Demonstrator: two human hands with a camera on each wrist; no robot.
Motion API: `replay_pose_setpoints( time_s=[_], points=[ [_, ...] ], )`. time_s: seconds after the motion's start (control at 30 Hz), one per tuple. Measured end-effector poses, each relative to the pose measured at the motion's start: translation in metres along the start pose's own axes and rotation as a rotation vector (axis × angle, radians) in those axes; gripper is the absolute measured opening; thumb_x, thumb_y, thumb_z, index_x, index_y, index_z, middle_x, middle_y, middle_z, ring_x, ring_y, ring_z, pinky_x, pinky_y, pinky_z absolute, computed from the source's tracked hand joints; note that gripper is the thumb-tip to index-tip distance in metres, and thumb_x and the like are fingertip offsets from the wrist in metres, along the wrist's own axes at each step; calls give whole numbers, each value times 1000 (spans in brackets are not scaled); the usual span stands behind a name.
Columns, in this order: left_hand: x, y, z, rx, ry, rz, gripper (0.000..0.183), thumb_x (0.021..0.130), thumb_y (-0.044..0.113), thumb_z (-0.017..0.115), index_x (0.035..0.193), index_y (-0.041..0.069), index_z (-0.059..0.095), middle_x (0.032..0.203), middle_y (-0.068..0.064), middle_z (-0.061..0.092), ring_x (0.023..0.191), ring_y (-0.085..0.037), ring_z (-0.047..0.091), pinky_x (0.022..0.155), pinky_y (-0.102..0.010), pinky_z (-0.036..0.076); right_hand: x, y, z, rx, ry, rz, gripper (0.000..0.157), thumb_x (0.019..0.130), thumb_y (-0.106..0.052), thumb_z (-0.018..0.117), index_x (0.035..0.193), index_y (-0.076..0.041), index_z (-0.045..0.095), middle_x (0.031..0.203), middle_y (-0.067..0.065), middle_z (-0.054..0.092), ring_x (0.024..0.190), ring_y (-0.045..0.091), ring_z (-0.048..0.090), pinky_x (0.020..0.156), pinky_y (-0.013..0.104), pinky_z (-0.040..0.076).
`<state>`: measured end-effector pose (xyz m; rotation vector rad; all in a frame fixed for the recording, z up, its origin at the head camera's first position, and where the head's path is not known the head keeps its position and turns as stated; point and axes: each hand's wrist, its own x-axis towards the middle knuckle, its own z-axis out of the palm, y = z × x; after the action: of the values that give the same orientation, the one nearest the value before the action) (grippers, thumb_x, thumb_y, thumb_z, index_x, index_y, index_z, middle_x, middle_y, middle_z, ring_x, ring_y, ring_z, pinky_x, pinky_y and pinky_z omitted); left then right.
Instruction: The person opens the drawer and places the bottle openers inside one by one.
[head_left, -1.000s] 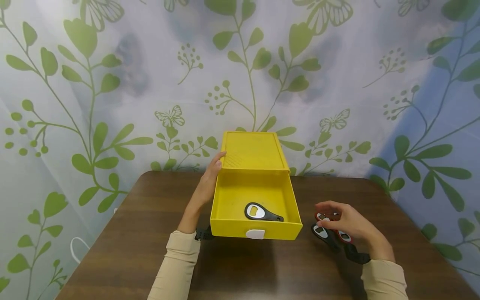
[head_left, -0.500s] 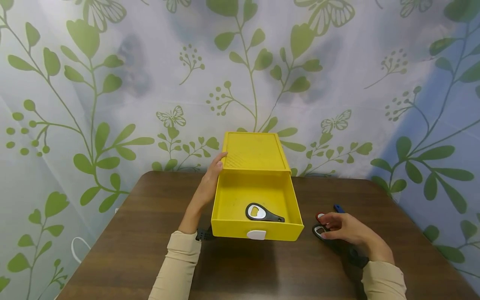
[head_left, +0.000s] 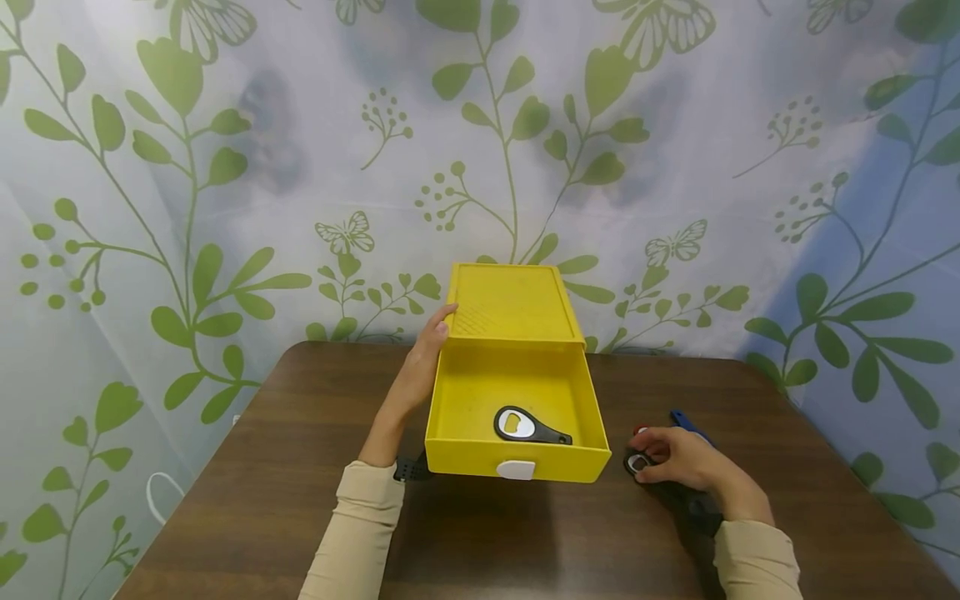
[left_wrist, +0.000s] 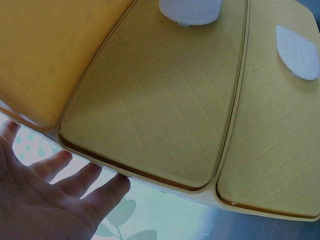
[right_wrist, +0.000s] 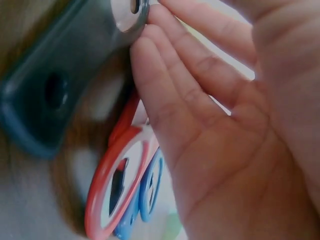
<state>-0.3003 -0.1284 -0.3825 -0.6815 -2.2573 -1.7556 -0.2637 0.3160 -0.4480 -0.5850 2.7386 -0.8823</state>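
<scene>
A yellow drawer box (head_left: 517, 304) stands on the table, its top drawer (head_left: 468, 457) pulled out. Inside that drawer lies a black bottle opener with a silver head (head_left: 516, 423). My left hand (head_left: 416, 371) rests against the box's left side, fingers fairly straight; in the left wrist view the fingertips (left_wrist: 117, 185) touch its edge. To the right of the box, my right hand (head_left: 693, 462) pinches a second black bottle opener (head_left: 633, 463) by its head, between thumb and fingers. Its dark handle (right_wrist: 50, 100) shows in the right wrist view.
Beside my right hand lie a red bottle opener (right_wrist: 117, 185) and a blue one (right_wrist: 151, 187), mostly hidden behind the hand in the head view. Two closed drawers with white pulls (left_wrist: 190, 11) sit below the open one. A leaf-patterned curtain (head_left: 300, 167) hangs behind the table (head_left: 315, 392).
My right hand has lowered and closed its thumb and fingers on the black bottle opener, uncovering the blue handle behind. The left hand and drawer box have stayed in place.
</scene>
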Motion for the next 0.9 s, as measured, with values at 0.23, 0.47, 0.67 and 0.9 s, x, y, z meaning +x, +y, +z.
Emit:
replay_pose_setpoints(
  time_s=[0.23,0.47,0.67,0.9],
  points=[
    [1,0,0,-1,-6,6,53,113,38,27,162,18,28,169,-12,20,143,-36,36,119,-62,29,3,-7,2,-25,-10,38,49,78,-24,91,119,-6,71,111,5,68,103,25,62,91,47,56],
    [1,-1,0,-10,-7,7,53,113,38,27,162,18,28,168,-12,21,141,-35,38,117,-61,31,5,-8,4,-70,15,60,43,78,-24,90,115,-9,73,106,2,70,98,22,62,87,43,54],
    [1,0,0,-12,0,7,52,113,36,28,162,18,29,169,-11,21,143,-34,36,119,-61,29,7,-10,4,-63,18,49,40,80,-20,88,114,-7,73,106,2,70,97,22,61,85,44,53],
    [0,-1,0,-22,-10,11,53,113,36,28,162,17,28,169,-12,20,143,-36,35,119,-62,27,8,-12,3,-63,57,44,43,82,-22,86,119,-4,73,110,5,71,100,24,63,89,49,57]
  ],
)
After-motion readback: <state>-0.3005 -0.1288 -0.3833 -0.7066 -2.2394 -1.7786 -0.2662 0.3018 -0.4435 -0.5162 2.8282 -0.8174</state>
